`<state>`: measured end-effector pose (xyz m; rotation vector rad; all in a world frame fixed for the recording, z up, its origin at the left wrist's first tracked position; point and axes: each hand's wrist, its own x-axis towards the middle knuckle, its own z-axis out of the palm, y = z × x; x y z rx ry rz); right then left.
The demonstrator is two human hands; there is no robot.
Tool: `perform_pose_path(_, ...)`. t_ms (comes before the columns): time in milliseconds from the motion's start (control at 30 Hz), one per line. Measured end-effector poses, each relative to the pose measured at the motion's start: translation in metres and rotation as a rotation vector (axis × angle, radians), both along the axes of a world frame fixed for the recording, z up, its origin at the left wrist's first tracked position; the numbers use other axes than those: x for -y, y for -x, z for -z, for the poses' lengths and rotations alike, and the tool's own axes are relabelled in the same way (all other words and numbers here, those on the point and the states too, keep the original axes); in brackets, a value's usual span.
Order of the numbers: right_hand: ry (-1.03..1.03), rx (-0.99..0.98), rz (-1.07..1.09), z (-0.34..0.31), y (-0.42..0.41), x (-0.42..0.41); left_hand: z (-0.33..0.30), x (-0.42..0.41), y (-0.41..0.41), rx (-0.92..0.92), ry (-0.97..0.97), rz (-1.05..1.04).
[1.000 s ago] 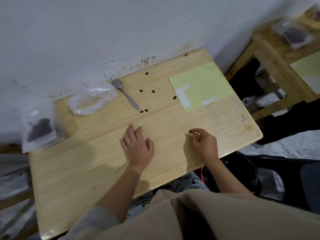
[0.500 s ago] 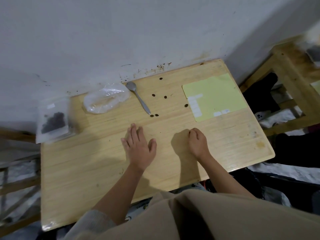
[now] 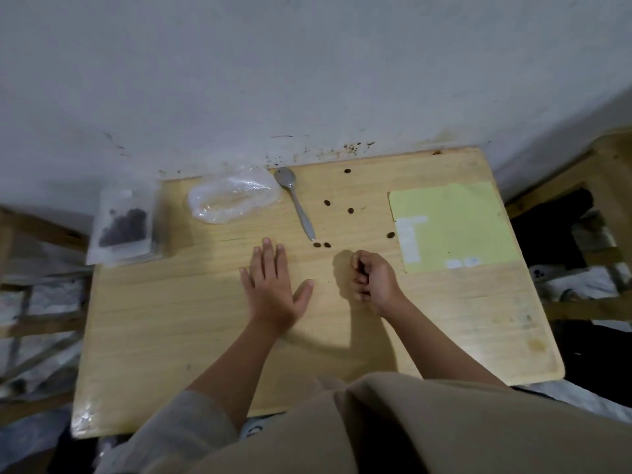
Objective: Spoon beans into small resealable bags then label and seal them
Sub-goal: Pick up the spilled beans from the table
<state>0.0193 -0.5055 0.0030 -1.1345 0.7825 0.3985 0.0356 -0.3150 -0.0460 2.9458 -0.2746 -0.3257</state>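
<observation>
Wooden table (image 3: 143, 336) w/ my left hand (image 3: 273, 289) lying flat, fingers spread, palm down, holding nothing. My right hand (image 3: 372, 278) is curling into a fist beside it; can't tell if anything's inside. Loose beans (image 3: 350, 211) are lying scattered btwn the spoon (image 3: 295, 200) and the yellow label sheet (image 3: 455, 224). Filled bag (image 3: 123, 227) is sitting at far left edge, crumpled clear plastic (image 3: 232, 200) next to the spoon's bowl.
</observation>
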Motion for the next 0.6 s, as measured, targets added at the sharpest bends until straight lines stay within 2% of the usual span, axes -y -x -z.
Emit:
perform_pose_path(100, -0.072, 0.073, -0.003, -0.001, -0.008, 0.001, 0.0, 0.001, -0.001, -0.017, -0.006, -0.017)
perform_pose_path(267, 0.013, 0.071, -0.046, 0.0, -0.023, 0.001, -0.002, 0.002, -0.002, -0.043, 0.009, -0.048)
perform_pose_path(367, 0.302, 0.07, -0.103, 0.006, -0.032, -0.003, -0.002, 0.002, -0.003, -0.066, 0.014, -0.058)
perform_pose_path(467, 0.647, 0.199, -0.169, 0.018, -0.033, -0.005, -0.003, 0.002, -0.003, -0.072, 0.026, -0.061)
perform_pose_path(600, 0.845, 0.307, -0.406, 0.02, -0.037, -0.007, -0.005, 0.003, -0.003, -0.07, 0.034, -0.063)
